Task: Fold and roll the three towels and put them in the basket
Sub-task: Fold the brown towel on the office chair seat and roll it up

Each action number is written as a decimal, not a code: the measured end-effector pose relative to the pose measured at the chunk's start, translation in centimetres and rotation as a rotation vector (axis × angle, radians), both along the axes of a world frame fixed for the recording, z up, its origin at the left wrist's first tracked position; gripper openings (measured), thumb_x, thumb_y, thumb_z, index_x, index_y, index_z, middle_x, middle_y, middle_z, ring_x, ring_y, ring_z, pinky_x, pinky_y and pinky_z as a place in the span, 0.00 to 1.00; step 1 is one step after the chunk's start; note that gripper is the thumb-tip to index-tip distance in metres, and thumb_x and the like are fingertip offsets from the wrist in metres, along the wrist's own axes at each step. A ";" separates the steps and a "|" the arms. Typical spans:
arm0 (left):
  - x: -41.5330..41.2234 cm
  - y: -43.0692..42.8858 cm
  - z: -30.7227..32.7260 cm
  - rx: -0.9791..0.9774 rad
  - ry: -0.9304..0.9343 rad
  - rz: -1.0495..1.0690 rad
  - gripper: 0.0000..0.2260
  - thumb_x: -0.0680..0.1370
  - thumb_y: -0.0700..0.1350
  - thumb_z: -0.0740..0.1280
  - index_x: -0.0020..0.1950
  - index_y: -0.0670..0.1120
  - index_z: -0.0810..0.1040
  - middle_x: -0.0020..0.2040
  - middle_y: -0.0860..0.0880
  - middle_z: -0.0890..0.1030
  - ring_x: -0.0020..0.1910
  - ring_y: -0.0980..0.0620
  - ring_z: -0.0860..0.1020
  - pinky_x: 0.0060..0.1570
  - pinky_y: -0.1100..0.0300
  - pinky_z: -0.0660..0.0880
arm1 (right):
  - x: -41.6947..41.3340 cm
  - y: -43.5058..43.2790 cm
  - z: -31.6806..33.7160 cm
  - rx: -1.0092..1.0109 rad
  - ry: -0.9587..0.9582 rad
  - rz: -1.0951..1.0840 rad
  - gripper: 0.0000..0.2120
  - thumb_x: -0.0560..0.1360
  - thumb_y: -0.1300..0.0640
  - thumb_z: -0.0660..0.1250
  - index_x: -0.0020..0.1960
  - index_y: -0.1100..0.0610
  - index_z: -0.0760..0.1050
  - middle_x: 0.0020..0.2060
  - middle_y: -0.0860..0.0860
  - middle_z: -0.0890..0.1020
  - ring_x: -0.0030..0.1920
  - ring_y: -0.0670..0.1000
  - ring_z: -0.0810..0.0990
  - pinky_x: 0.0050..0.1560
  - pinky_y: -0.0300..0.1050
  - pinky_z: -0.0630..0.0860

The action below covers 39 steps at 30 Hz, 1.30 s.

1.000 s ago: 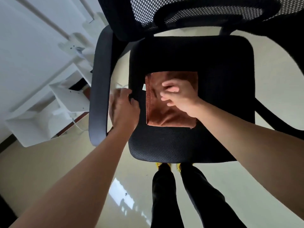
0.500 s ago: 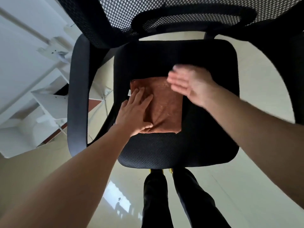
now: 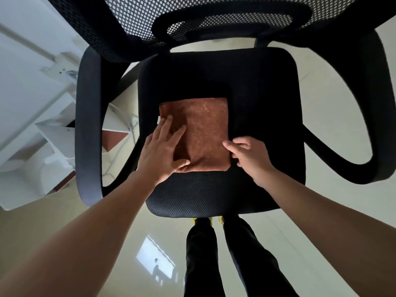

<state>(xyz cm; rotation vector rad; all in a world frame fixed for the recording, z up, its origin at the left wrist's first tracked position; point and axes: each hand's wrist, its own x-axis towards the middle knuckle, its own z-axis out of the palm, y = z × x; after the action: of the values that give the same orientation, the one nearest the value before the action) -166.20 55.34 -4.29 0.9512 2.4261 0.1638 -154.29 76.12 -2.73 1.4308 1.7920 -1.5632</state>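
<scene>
A brown towel (image 3: pixel 203 129), folded into a flat square, lies on the black mesh seat (image 3: pixel 192 198) of an office chair. My left hand (image 3: pixel 160 153) rests flat on the towel's near-left part, fingers spread and pressing down. My right hand (image 3: pixel 248 156) sits at the towel's near-right edge, its fingertips curled onto that edge. Only this one towel is in view, and no basket is visible.
The chair's mesh backrest (image 3: pixel 192 20) fills the top, with armrests on the left (image 3: pixel 87 129) and right (image 3: pixel 353 136). White shelving (image 3: pixel 42 133) stands on the floor to the left. My legs in dark trousers (image 3: pixel 214 258) stand below the seat on glossy tiles.
My right hand dropped from above the towel's far-right corner to its near-right edge. My left hand, off the towel a second ago, stays pressed flat on its left side.
</scene>
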 end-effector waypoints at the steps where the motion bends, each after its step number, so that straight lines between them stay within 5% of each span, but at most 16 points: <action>1: 0.5 -0.7 -0.2 0.005 0.005 0.051 0.41 0.70 0.66 0.67 0.78 0.53 0.55 0.79 0.44 0.48 0.78 0.43 0.48 0.72 0.45 0.57 | -0.6 -0.4 -0.2 -0.015 -0.008 0.012 0.32 0.64 0.39 0.75 0.62 0.55 0.76 0.50 0.50 0.83 0.49 0.49 0.83 0.53 0.50 0.80; 3: 1.6 -1.9 -0.3 -0.026 -0.003 0.137 0.39 0.71 0.69 0.60 0.78 0.55 0.53 0.79 0.44 0.50 0.78 0.42 0.50 0.71 0.44 0.59 | -1.1 -0.9 -1.1 -0.047 -0.042 0.079 0.31 0.62 0.40 0.78 0.58 0.56 0.77 0.49 0.51 0.83 0.48 0.51 0.83 0.52 0.51 0.80; 6: 2.9 -2.7 -0.1 -0.081 -0.009 0.128 0.37 0.72 0.70 0.56 0.77 0.55 0.56 0.78 0.41 0.55 0.76 0.40 0.54 0.68 0.43 0.63 | -0.9 0.3 -1.5 -0.119 -0.032 0.096 0.14 0.67 0.53 0.78 0.48 0.57 0.79 0.46 0.56 0.84 0.46 0.57 0.85 0.49 0.58 0.82; 10: 3.4 -1.3 1.1 -0.077 0.036 0.064 0.32 0.71 0.53 0.72 0.73 0.51 0.67 0.75 0.39 0.62 0.72 0.37 0.63 0.64 0.43 0.67 | 0.7 4.3 -0.7 -0.069 -0.012 0.139 0.14 0.69 0.55 0.77 0.52 0.56 0.80 0.46 0.55 0.84 0.47 0.57 0.84 0.49 0.59 0.82; 13: 3.2 2.7 2.5 0.162 0.109 0.015 0.20 0.70 0.44 0.65 0.62 0.46 0.77 0.62 0.41 0.75 0.58 0.39 0.74 0.52 0.46 0.74 | 1.9 6.5 -0.5 -0.003 -0.040 0.154 0.13 0.70 0.53 0.76 0.53 0.53 0.80 0.49 0.52 0.84 0.49 0.52 0.83 0.53 0.51 0.80; 16: 2.6 7.9 3.7 0.261 -0.303 0.178 0.22 0.73 0.53 0.58 0.62 0.46 0.78 0.56 0.45 0.78 0.53 0.45 0.77 0.50 0.51 0.76 | 1.8 6.4 -0.2 0.051 -0.057 0.156 0.24 0.66 0.49 0.78 0.59 0.54 0.76 0.52 0.51 0.82 0.50 0.50 0.81 0.53 0.46 0.78; 19: 1.3 10.8 2.8 0.169 -0.741 0.553 0.19 0.77 0.37 0.63 0.69 0.44 0.72 0.53 0.42 0.79 0.47 0.45 0.79 0.48 0.51 0.79 | 1.9 4.8 -0.3 0.193 -0.087 0.220 0.37 0.62 0.48 0.81 0.66 0.53 0.69 0.53 0.46 0.76 0.54 0.50 0.77 0.56 0.45 0.74; 21: 0.2 11.2 2.8 0.174 -0.872 0.730 0.18 0.79 0.34 0.60 0.68 0.43 0.72 0.48 0.41 0.80 0.43 0.45 0.79 0.44 0.52 0.77 | 2.4 4.5 -0.3 0.221 -0.119 0.257 0.37 0.63 0.50 0.80 0.67 0.54 0.67 0.51 0.47 0.74 0.55 0.53 0.77 0.57 0.44 0.73; 25: -1.0 11.2 3.5 0.153 -0.996 0.891 0.15 0.82 0.46 0.57 0.68 0.46 0.71 0.52 0.43 0.81 0.50 0.47 0.80 0.48 0.52 0.76 | 2.6 4.2 0.8 0.363 -0.052 0.324 0.29 0.67 0.54 0.77 0.64 0.55 0.69 0.54 0.52 0.79 0.54 0.55 0.79 0.55 0.48 0.75; 30: -2.4 12.0 3.3 0.165 -1.145 1.084 0.36 0.72 0.73 0.56 0.62 0.44 0.75 0.53 0.41 0.82 0.53 0.43 0.80 0.51 0.47 0.77 | 3.5 0.4 3.2 0.864 0.247 0.761 0.27 0.67 0.61 0.75 0.64 0.57 0.70 0.51 0.55 0.76 0.50 0.57 0.77 0.43 0.53 0.78; 32: -2.8 12.3 3.4 0.152 -1.104 1.125 0.38 0.66 0.74 0.62 0.59 0.44 0.76 0.53 0.42 0.82 0.51 0.43 0.81 0.50 0.47 0.79 | 4.4 -1.2 3.0 0.948 0.233 0.878 0.30 0.64 0.61 0.76 0.64 0.57 0.72 0.50 0.57 0.76 0.48 0.58 0.77 0.41 0.53 0.78; 36: -3.4 12.1 3.3 0.184 -0.819 1.021 0.14 0.74 0.45 0.71 0.57 0.41 0.78 0.54 0.43 0.80 0.48 0.49 0.79 0.40 0.54 0.82 | 6.9 -2.8 1.8 0.934 0.201 1.001 0.32 0.66 0.55 0.75 0.69 0.56 0.70 0.58 0.56 0.75 0.53 0.58 0.76 0.45 0.53 0.77; 39: -3.9 11.2 2.6 0.268 -0.729 0.923 0.08 0.75 0.36 0.70 0.53 0.43 0.81 0.50 0.44 0.80 0.49 0.49 0.79 0.43 0.56 0.81 | 8.3 -3.8 1.3 0.874 0.338 0.984 0.26 0.69 0.54 0.72 0.66 0.57 0.73 0.60 0.56 0.75 0.56 0.57 0.75 0.47 0.52 0.78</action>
<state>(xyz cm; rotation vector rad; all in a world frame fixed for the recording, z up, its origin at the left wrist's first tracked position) -170.14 66.52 -1.71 -0.2158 1.9598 0.9811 -145.96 72.28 -1.41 0.2752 2.9050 -0.5078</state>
